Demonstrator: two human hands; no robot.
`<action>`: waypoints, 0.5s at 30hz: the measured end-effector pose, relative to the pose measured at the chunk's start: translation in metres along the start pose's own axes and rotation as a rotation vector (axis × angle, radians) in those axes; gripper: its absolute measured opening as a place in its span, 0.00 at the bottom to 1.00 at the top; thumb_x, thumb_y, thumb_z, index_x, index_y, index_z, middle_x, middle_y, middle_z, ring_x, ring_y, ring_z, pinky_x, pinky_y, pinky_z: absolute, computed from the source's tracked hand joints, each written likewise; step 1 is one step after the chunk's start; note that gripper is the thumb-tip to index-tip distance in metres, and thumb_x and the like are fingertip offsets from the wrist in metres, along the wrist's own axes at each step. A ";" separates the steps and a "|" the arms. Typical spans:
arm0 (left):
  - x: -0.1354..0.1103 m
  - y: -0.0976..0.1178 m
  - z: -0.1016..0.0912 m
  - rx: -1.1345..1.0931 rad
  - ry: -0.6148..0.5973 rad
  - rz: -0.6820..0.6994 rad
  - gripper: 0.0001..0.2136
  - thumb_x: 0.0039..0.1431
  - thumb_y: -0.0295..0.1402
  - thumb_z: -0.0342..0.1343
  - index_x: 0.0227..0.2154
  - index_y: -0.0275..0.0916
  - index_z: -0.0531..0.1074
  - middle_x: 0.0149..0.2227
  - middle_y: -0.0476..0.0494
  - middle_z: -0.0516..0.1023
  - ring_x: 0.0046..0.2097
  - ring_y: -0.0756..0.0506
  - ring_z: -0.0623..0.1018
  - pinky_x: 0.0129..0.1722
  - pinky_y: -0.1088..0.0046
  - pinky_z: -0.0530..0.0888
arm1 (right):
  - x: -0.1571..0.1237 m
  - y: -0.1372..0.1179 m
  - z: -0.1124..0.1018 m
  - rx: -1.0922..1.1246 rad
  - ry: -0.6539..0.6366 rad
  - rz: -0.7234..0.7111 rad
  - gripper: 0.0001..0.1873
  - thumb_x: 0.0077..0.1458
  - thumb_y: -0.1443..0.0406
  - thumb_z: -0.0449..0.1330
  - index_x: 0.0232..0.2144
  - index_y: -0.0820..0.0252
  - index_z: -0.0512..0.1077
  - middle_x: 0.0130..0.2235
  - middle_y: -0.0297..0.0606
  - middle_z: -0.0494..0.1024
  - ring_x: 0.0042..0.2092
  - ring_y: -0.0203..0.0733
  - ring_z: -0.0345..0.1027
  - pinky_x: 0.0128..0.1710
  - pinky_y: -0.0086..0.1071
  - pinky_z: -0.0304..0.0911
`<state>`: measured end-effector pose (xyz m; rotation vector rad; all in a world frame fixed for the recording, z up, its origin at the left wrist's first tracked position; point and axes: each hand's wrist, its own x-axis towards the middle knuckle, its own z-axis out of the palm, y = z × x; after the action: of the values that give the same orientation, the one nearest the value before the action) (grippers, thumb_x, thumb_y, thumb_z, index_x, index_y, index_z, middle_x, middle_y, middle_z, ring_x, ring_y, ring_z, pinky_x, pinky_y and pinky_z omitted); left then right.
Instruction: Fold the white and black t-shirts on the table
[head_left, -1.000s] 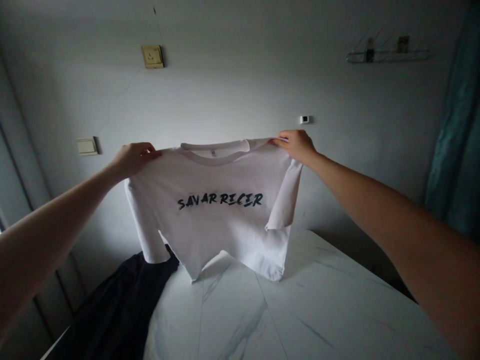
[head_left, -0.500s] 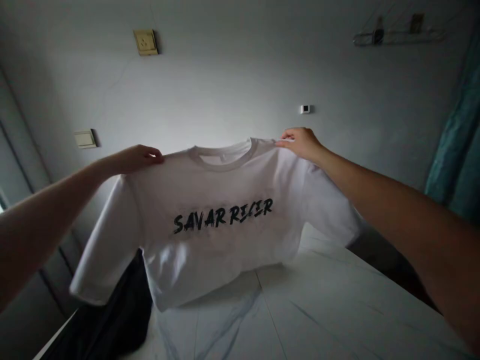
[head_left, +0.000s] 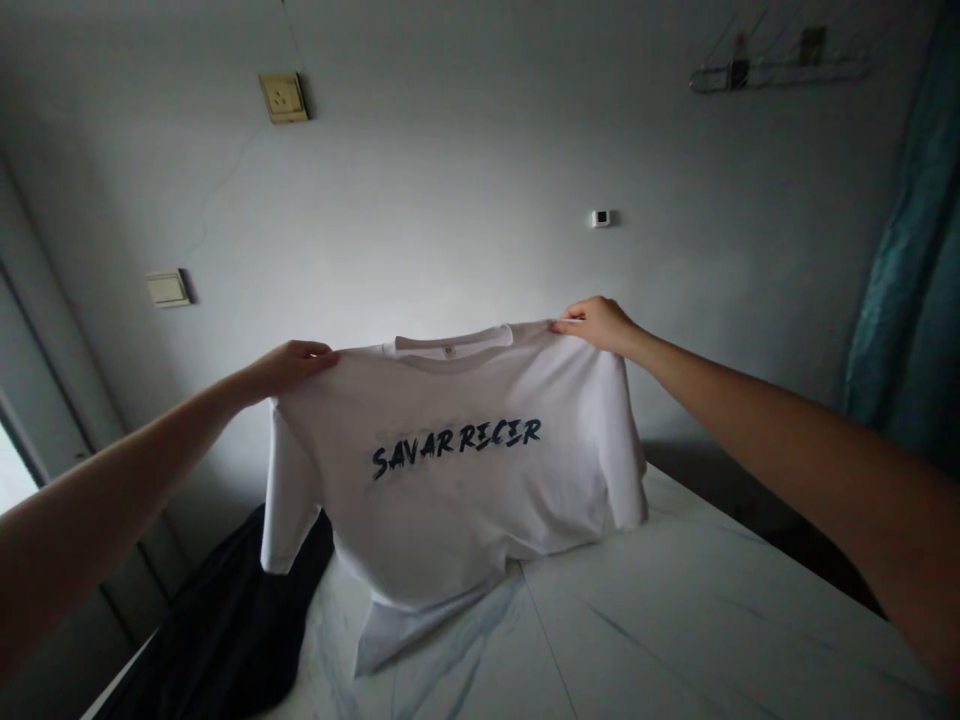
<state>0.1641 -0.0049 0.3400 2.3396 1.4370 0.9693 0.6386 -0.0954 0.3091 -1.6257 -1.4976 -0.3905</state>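
Between my outstretched arms hangs a white T-shirt [head_left: 457, 510] with dark brush-style lettering across its chest. My left hand [head_left: 296, 365] pinches the shoulder on the left side, and my right hand [head_left: 598, 322] pinches the opposite shoulder. The collar, with a small label inside, lies between the two hands. Both short sleeves droop below the hands. The shirt's lower edge reaches down to the marble-patterned table [head_left: 622, 620], where part of the hem is folded under.
Dark cloth [head_left: 232, 610] lies on the table's left side. On the wall behind are a socket [head_left: 283, 97], a switch [head_left: 168, 289], a small white device [head_left: 601, 218] and a wire rack [head_left: 780, 75]. A teal curtain [head_left: 892, 290] hangs at the right.
Both hands have come down a little, lowering the T-shirt. Its sleeves have swung inward and now hang closer to the body, and the hem has bunched on the table.
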 end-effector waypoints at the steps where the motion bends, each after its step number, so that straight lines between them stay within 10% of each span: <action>1: -0.002 -0.002 0.002 -0.021 -0.032 -0.009 0.20 0.45 0.53 0.59 0.24 0.39 0.76 0.23 0.45 0.75 0.24 0.47 0.73 0.21 0.76 0.68 | -0.001 0.002 0.001 0.041 -0.041 -0.003 0.26 0.44 0.43 0.64 0.26 0.60 0.79 0.25 0.36 0.75 0.31 0.41 0.66 0.29 0.31 0.53; 10: -0.043 -0.011 0.015 -0.229 -0.154 -0.056 0.19 0.42 0.52 0.63 0.28 0.40 0.76 0.24 0.47 0.76 0.23 0.48 0.73 0.21 0.75 0.70 | -0.029 0.021 -0.006 0.333 -0.416 0.004 0.31 0.38 0.37 0.63 0.23 0.58 0.76 0.24 0.36 0.74 0.28 0.39 0.64 0.28 0.31 0.56; 15: -0.056 0.000 0.033 -0.188 -0.066 0.032 0.16 0.45 0.46 0.61 0.32 0.40 0.76 0.24 0.49 0.76 0.25 0.49 0.72 0.24 0.76 0.67 | -0.038 0.022 0.008 0.415 -0.354 0.012 0.16 0.43 0.51 0.64 0.23 0.58 0.75 0.26 0.35 0.75 0.31 0.40 0.66 0.33 0.32 0.59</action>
<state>0.1681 -0.0480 0.2921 2.2420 1.2305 0.9804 0.6477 -0.1120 0.2690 -1.4134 -1.6908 0.2201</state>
